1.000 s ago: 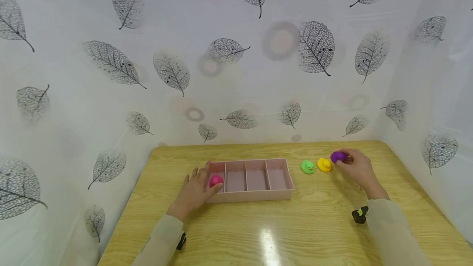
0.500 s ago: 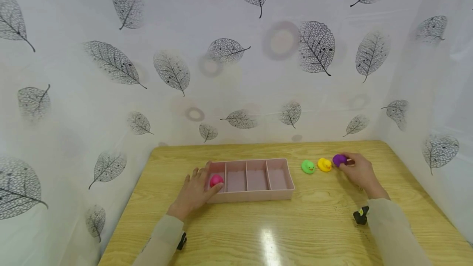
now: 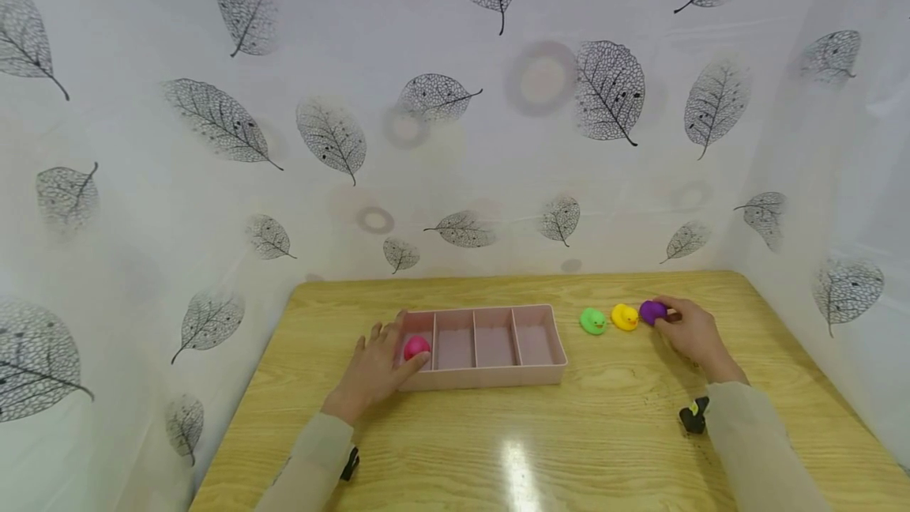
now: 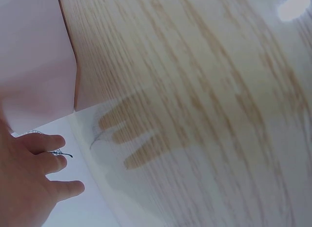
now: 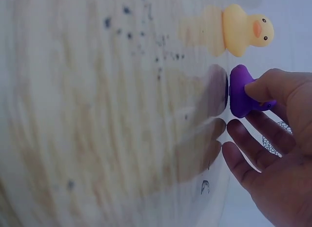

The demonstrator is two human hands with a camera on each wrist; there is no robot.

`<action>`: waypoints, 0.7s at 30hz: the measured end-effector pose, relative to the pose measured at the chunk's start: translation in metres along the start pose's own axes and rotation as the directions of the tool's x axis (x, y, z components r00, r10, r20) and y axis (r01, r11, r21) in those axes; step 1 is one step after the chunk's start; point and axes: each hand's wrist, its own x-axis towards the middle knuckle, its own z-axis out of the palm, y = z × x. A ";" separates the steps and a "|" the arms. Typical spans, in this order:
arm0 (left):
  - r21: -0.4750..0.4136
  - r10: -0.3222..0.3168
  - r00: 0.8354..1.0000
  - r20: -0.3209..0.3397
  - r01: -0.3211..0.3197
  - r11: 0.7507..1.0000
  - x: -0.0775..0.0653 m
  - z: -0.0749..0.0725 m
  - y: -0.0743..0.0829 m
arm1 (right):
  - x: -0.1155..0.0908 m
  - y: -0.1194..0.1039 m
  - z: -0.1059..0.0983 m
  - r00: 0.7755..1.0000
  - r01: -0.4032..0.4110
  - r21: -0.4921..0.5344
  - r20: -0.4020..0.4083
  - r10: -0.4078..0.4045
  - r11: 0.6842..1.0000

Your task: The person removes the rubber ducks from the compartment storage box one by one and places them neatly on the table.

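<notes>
In the head view, my right hand (image 3: pixel 693 332) pinches a purple rubber duck (image 3: pixel 652 312) between thumb and fingers. The right wrist view shows the thumb across the side of the purple duck, whose flat base is close to the table and its reflection. Beside it sits a yellow rubber duck (image 5: pixel 241 31), then a green one (image 3: pixel 593 321) further left. My left hand (image 3: pixel 372 372) rests at the left end of a pink divided box (image 3: pixel 490 377), fingers straight and spread, thumb over its front rim. A round pink toy (image 3: pixel 415 348) lies in the leftmost compartment, partly covered by the thumb.
The wood-grain table (image 3: pixel 604 433) is backed and flanked by a white curtain (image 3: pixel 455 164) printed with leaves. The box stands left of the ducks. Small dark marks (image 5: pixel 129 35) show on the table near the right hand.
My right hand has lowered the purple duck slightly toward the table, bringing it level beside the yellow duck. The left hand and box have stayed in place.
</notes>
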 end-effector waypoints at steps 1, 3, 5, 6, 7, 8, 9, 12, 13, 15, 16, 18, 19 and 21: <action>0.000 0.000 1.000 0.001 0.000 1.000 0.000 0.000 0.000 | 0.000 0.001 0.000 1.000 0.003 -0.002 0.001 -0.003 1.000; -0.002 0.001 1.000 0.001 -0.001 1.000 0.000 -0.001 0.000 | 0.001 0.001 0.001 1.000 0.007 -0.006 0.001 -0.007 1.000; -0.003 0.002 1.000 -0.001 -0.002 1.000 -0.001 -0.001 0.000 | 0.001 0.002 0.001 1.000 0.010 -0.012 0.000 -0.010 1.000; -0.003 0.004 1.000 -0.002 -0.004 1.000 -0.001 -0.001 0.000 | 0.001 0.002 0.002 1.000 0.011 -0.012 -0.001 -0.011 1.000; -0.002 0.003 1.000 -0.001 -0.003 1.000 -0.001 -0.001 0.000 | 0.001 0.003 0.002 1.000 0.011 -0.011 -0.004 -0.011 1.000; -0.003 0.006 1.000 -0.005 -0.006 1.000 -0.001 -0.001 0.000 | 0.001 0.002 0.002 1.000 0.011 -0.010 -0.007 -0.011 1.000; -0.002 0.005 1.000 -0.005 -0.005 1.000 -0.001 -0.001 0.000 | 0.001 0.002 0.002 1.000 0.009 -0.010 -0.009 -0.009 1.000; -0.002 0.002 1.000 -0.001 -0.002 1.000 -0.001 -0.001 0.000 | 0.000 0.001 0.002 1.000 0.001 -0.010 -0.018 -0.002 1.000; -0.002 -0.002 1.000 0.003 0.002 1.000 -0.001 -0.001 0.000 | 0.000 0.001 0.002 1.000 0.000 -0.011 -0.020 0.000 1.000; -0.004 -0.005 1.000 0.008 0.005 1.000 -0.001 -0.001 0.000 | -0.001 0.001 0.002 1.000 -0.004 -0.016 -0.020 0.004 1.000; -0.004 -0.005 1.000 0.008 0.005 1.000 -0.001 -0.001 0.000 | -0.001 0.001 0.002 1.000 -0.005 -0.018 -0.021 0.004 1.000; -0.003 -0.004 1.000 0.008 0.004 1.000 -0.001 -0.001 0.000 | -0.001 0.001 0.002 1.000 -0.005 -0.021 -0.024 0.004 1.000; -0.005 -0.004 1.000 0.007 0.004 1.000 -0.001 -0.001 0.000 | -0.001 0.001 0.002 1.000 -0.007 -0.021 -0.023 0.006 1.000; -0.005 -0.002 1.000 0.004 0.002 1.000 0.000 -0.001 0.000 | -0.002 0.000 0.001 1.000 -0.012 -0.021 -0.024 0.011 1.000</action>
